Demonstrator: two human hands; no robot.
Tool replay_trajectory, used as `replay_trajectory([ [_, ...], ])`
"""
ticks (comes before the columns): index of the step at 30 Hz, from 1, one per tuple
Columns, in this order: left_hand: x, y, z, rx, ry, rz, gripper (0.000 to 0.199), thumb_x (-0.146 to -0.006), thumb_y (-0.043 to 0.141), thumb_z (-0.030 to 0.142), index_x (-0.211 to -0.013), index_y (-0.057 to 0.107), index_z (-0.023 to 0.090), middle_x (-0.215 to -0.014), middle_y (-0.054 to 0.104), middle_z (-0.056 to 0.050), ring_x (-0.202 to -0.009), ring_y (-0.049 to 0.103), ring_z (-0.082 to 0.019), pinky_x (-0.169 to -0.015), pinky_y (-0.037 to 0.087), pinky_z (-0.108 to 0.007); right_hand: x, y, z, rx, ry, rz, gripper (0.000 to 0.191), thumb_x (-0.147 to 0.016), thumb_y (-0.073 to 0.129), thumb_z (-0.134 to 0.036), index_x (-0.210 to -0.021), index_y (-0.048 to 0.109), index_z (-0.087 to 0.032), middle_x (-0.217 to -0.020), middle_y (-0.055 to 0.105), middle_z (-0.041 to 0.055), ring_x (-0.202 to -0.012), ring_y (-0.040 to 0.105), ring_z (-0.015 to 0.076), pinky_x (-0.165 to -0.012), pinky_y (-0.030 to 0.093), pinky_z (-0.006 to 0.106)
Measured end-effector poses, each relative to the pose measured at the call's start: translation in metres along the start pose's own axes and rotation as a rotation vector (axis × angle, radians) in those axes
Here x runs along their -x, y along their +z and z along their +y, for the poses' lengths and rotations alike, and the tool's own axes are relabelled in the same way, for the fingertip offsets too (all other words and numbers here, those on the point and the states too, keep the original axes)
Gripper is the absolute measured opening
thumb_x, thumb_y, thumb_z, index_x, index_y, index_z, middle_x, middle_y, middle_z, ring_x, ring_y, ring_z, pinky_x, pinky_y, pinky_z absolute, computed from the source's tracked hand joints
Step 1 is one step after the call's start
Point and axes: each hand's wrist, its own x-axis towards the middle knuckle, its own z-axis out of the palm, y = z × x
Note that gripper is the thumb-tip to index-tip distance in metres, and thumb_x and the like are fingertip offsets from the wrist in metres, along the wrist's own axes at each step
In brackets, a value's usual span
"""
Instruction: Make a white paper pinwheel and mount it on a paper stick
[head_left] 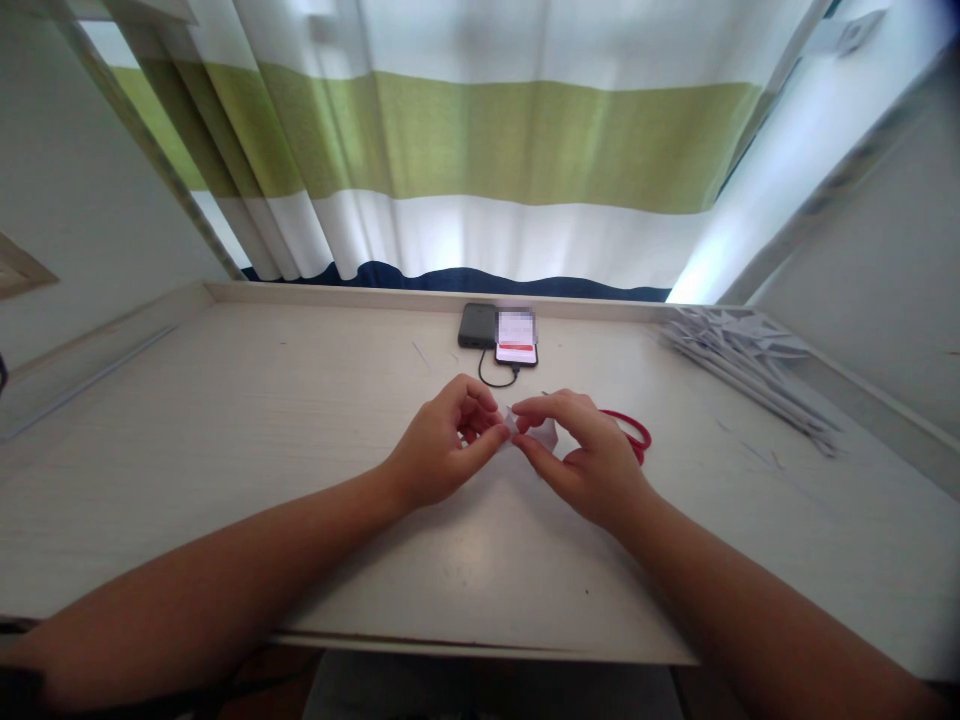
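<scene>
Over the middle of the white desk, both hands meet at a small folded piece of white paper. My left hand pinches its left end between thumb and curled fingers. From the other side, my right hand has its thumb and forefinger closed on the paper. Parts of the paper are hidden behind the fingers. Just beyond my right hand lies a pair of scissors with red handles, mostly covered by that hand.
A phone with a lit screen lies at the back, joined by a short cable to a black power bank. A heap of folded and rolled white paper lies at the back right. Thin paper scraps dot the desk. Curtains hang behind.
</scene>
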Motion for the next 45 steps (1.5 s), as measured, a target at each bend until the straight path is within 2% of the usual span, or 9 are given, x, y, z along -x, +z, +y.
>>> replay_trajectory([
  [5, -0.0003, 0.0004, 0.0013, -0.011, 0.008, 0.000, 0.019, -0.083, 0.061, 0.023, -0.091, 0.045, 0.019, -0.073, 0.057, 0.002, -0.063, 0.054, -0.009, -0.056, 0.044, -0.023, -0.0007, -0.0013, 0.0006, 0.016, -0.021, -0.074, 0.027, -0.081, 0.057, -0.013, -0.104, 0.065, -0.025, -0.092, 0.065, 0.0035, -0.089, 0.057, 0.0192, -0.081, 0.042, 0.037],
  [11, -0.0013, -0.0020, 0.0005, -0.066, -0.006, 0.013, 0.022, -0.082, 0.063, 0.027, -0.093, 0.045, 0.019, -0.075, 0.061, 0.001, -0.062, 0.055, -0.010, -0.054, 0.042, -0.022, -0.0004, -0.0014, 0.0024, -0.014, -0.034, -0.103, 0.039, -0.079, 0.056, -0.010, -0.115, 0.062, -0.026, -0.096, 0.064, 0.0041, -0.091, 0.056, 0.0193, -0.084, 0.043, 0.039],
  [14, -0.0023, -0.0037, 0.0000, -0.081, -0.005, 0.027, 0.023, -0.081, 0.064, 0.029, -0.093, 0.046, 0.019, -0.074, 0.061, 0.001, -0.061, 0.054, -0.009, -0.054, 0.041, -0.022, -0.0008, -0.0015, 0.0033, -0.036, -0.028, -0.119, 0.037, -0.080, 0.055, -0.009, -0.111, 0.064, -0.027, -0.096, 0.064, 0.0043, -0.091, 0.057, 0.0190, -0.083, 0.045, 0.038],
  [20, -0.0042, -0.0052, 0.0013, -0.063, -0.022, 0.002, 0.027, -0.081, 0.064, 0.029, -0.100, 0.049, 0.019, -0.081, 0.067, -0.001, -0.074, 0.063, -0.013, -0.065, 0.046, -0.025, -0.0020, -0.0016, 0.0054, -0.095, 0.048, -0.118, 0.032, -0.081, 0.055, -0.009, -0.108, 0.064, -0.023, -0.092, 0.065, 0.0036, -0.086, 0.059, 0.0162, -0.077, 0.048, 0.033],
  [24, -0.0039, -0.0054, 0.0022, -0.141, 0.057, 0.010, 0.018, -0.080, 0.065, 0.027, -0.094, 0.057, 0.018, -0.081, 0.066, -0.001, -0.074, 0.062, -0.012, -0.071, 0.047, -0.028, -0.0019, -0.0019, 0.0063, -0.089, 0.076, -0.098, 0.029, -0.080, 0.058, -0.011, -0.106, 0.063, -0.021, -0.089, 0.065, 0.0027, -0.083, 0.059, 0.0153, -0.077, 0.048, 0.032],
  [29, -0.0026, -0.0053, 0.0043, -0.202, 0.110, 0.013, 0.009, -0.081, 0.062, 0.024, -0.087, 0.061, 0.018, -0.081, 0.066, -0.001, -0.071, 0.060, -0.012, -0.068, 0.047, -0.026, -0.0026, -0.0025, 0.0050, -0.072, 0.075, -0.103, 0.022, -0.079, 0.061, -0.015, -0.100, 0.063, -0.019, -0.090, 0.064, 0.0040, -0.084, 0.059, 0.0165, -0.076, 0.049, 0.033],
  [37, -0.0028, -0.0046, 0.0047, -0.205, 0.148, 0.032, 0.007, -0.080, 0.063, 0.022, -0.086, 0.065, 0.018, -0.080, 0.068, -0.002, -0.072, 0.061, -0.013, -0.069, 0.050, -0.026, -0.0029, -0.0011, 0.0060, -0.077, 0.056, -0.088, 0.020, -0.078, 0.062, -0.015, -0.098, 0.065, -0.021, -0.093, 0.063, 0.0048, -0.087, 0.059, 0.0183, -0.077, 0.049, 0.035],
  [45, -0.0026, -0.0043, 0.0048, -0.179, 0.104, 0.027, 0.013, -0.080, 0.065, 0.027, -0.087, 0.068, 0.017, -0.081, 0.070, -0.004, -0.074, 0.063, -0.014, -0.070, 0.052, -0.027, -0.0031, -0.0009, 0.0041, -0.066, 0.075, -0.080, 0.010, -0.081, 0.062, -0.020, -0.091, 0.065, -0.019, -0.088, 0.063, 0.0049, -0.083, 0.058, 0.0173, -0.074, 0.048, 0.034],
])
